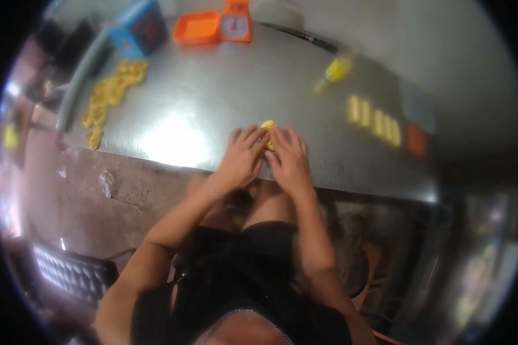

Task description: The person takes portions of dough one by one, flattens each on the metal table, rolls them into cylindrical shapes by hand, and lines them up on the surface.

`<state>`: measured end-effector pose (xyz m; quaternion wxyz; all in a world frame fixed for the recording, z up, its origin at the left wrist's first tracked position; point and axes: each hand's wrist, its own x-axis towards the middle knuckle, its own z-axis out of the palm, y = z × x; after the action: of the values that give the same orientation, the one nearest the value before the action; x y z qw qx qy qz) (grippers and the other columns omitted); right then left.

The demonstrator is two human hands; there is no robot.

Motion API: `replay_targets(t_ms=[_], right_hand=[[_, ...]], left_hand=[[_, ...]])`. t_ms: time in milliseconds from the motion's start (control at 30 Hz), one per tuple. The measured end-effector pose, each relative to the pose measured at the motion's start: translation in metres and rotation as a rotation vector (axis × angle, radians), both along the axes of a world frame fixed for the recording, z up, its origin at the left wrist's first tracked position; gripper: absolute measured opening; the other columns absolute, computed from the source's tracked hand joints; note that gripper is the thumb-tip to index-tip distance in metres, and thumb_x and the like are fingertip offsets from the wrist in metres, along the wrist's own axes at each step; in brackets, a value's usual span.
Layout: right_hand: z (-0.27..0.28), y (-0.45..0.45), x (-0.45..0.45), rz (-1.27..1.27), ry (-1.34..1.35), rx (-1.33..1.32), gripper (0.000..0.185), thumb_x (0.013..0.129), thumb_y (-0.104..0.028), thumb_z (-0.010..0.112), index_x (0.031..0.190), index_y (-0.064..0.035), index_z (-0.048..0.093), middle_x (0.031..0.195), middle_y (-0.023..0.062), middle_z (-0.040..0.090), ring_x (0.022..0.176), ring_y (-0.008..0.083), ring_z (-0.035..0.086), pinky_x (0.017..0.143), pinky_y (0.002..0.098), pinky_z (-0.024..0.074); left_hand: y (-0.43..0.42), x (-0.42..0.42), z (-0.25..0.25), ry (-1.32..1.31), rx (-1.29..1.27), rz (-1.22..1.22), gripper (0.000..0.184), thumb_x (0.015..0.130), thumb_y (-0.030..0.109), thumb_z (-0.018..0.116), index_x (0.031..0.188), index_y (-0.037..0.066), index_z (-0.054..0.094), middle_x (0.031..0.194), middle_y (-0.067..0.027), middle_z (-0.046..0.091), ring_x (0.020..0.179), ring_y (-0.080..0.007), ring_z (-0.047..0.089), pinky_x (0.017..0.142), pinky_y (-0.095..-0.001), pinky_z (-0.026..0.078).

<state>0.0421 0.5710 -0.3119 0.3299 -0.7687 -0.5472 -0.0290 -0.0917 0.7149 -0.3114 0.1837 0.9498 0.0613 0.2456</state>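
Near the front edge of the metal table [230, 98], a small yellow dough piece [268, 125] shows between my two hands. My left hand [245, 154] holds it from the left, fingers pressed together around its side. From the right, my right hand [289, 154] has its fingers bent over the same piece. The hands nearly touch, and they hide most of the dough. At the table's left lies a pile of yellow dough pieces [112, 91]. Several pale yellow dough strips [387, 127] lie side by side at the right.
A blue box [138, 30] stands at the back left, beside an orange scale [235, 26] and an orange tray [197, 29]. A dark long tool [305, 37] lies at the back. A yellow bottle [337, 69] and an orange block [416, 140] are on the right.
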Motion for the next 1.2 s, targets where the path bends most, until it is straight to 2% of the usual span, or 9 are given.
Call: replay_targets(t_ms=[200, 267, 367, 433, 667, 733, 833, 1033, 1200], right_hand=[[0.015, 0.003, 0.022, 0.089, -0.055, -0.084, 0.049, 0.101, -0.026, 0.069, 0.143, -0.0001, 0.067, 0.153, 0.0145, 0.063, 0.151, 0.0428, 0.043, 0.126, 0.0615, 0.0261], [0.017, 0.002, 0.022, 0.094, -0.066, -0.096, 0.047, 0.101, -0.026, 0.069, 0.140, 0.0003, 0.068, 0.151, 0.0152, 0.064, 0.151, 0.0426, 0.043, 0.126, 0.0619, 0.0257], [0.025, 0.000, 0.012, 0.025, -0.101, -0.024, 0.045, 0.097, -0.024, 0.072, 0.134, 0.0014, 0.071, 0.145, 0.0156, 0.067, 0.146, 0.0423, 0.047, 0.123, 0.0605, 0.0295], [0.014, -0.005, 0.001, -0.030, -0.084, -0.092, 0.045, 0.092, -0.022, 0.076, 0.129, 0.0024, 0.071, 0.138, 0.0149, 0.067, 0.139, 0.0413, 0.049, 0.119, 0.0584, 0.0346], [0.007, -0.013, -0.013, -0.059, -0.088, -0.076, 0.052, 0.090, -0.019, 0.077, 0.138, -0.0025, 0.067, 0.144, 0.0148, 0.062, 0.137, 0.0435, 0.050, 0.120, 0.0588, 0.0345], [-0.008, -0.017, -0.019, -0.050, -0.112, -0.081, 0.058, 0.092, -0.021, 0.075, 0.145, -0.0020, 0.062, 0.154, 0.0157, 0.057, 0.146, 0.0455, 0.045, 0.125, 0.0616, 0.0289], [-0.005, -0.031, -0.040, -0.060, -0.108, -0.196, 0.059, 0.105, -0.027, 0.062, 0.157, -0.0002, 0.053, 0.169, 0.0170, 0.044, 0.163, 0.0468, 0.022, 0.129, 0.0684, 0.0164], [-0.004, -0.033, -0.035, 0.032, -0.100, -0.190, 0.062, 0.105, -0.031, 0.063, 0.155, 0.0048, 0.052, 0.165, 0.0239, 0.047, 0.160, 0.0414, 0.033, 0.131, 0.0619, 0.0168], [0.013, -0.034, -0.022, 0.064, -0.043, -0.227, 0.067, 0.106, -0.038, 0.061, 0.155, 0.0065, 0.051, 0.165, 0.0266, 0.045, 0.159, 0.0406, 0.036, 0.131, 0.0592, 0.0179]], left_hand=[[-0.005, 0.001, 0.003, 0.058, 0.001, 0.033, 0.059, 0.093, 0.015, 0.062, 0.149, 0.000, 0.056, 0.155, -0.0175, 0.053, 0.150, -0.0424, 0.040, 0.127, -0.0601, 0.026], [-0.003, 0.003, 0.002, 0.106, 0.083, 0.036, 0.066, 0.091, 0.022, 0.067, 0.151, -0.003, 0.055, 0.152, -0.0215, 0.053, 0.149, -0.0466, 0.040, 0.126, -0.0686, 0.024], [-0.011, -0.002, 0.033, 0.138, 0.031, 0.037, 0.071, 0.091, 0.026, 0.068, 0.154, -0.003, 0.052, 0.151, -0.0236, 0.052, 0.150, -0.0473, 0.037, 0.126, -0.0696, 0.022], [-0.021, 0.000, 0.011, 0.147, 0.029, 0.049, 0.071, 0.090, 0.025, 0.066, 0.154, -0.002, 0.051, 0.150, -0.0237, 0.050, 0.151, -0.0466, 0.036, 0.128, -0.0676, 0.020], [-0.032, -0.011, -0.004, 0.172, 0.027, 0.076, 0.072, 0.094, 0.028, 0.059, 0.158, -0.003, 0.046, 0.157, -0.0234, 0.045, 0.155, -0.0462, 0.032, 0.131, -0.0649, 0.013], [-0.033, -0.016, -0.008, 0.218, 0.076, 0.074, 0.074, 0.095, 0.030, 0.056, 0.160, -0.002, 0.044, 0.163, -0.0234, 0.042, 0.158, -0.0466, 0.029, 0.132, -0.0650, 0.012], [-0.042, -0.032, -0.004, 0.262, 0.065, 0.061, 0.080, 0.097, 0.037, 0.050, 0.164, -0.005, 0.037, 0.177, -0.0226, 0.025, 0.166, -0.0452, 0.013, 0.133, -0.0643, 0.005], [-0.039, -0.025, -0.004, 0.237, 0.077, -0.021, 0.077, 0.095, 0.033, 0.055, 0.159, -0.008, 0.044, 0.168, -0.0262, 0.041, 0.163, -0.0392, 0.027, 0.134, -0.0610, 0.009], [-0.023, -0.026, 0.002, 0.272, -0.015, -0.055, 0.075, 0.096, 0.032, 0.054, 0.159, -0.008, 0.044, 0.168, -0.0260, 0.042, 0.162, -0.0367, 0.031, 0.134, -0.0597, 0.010]])
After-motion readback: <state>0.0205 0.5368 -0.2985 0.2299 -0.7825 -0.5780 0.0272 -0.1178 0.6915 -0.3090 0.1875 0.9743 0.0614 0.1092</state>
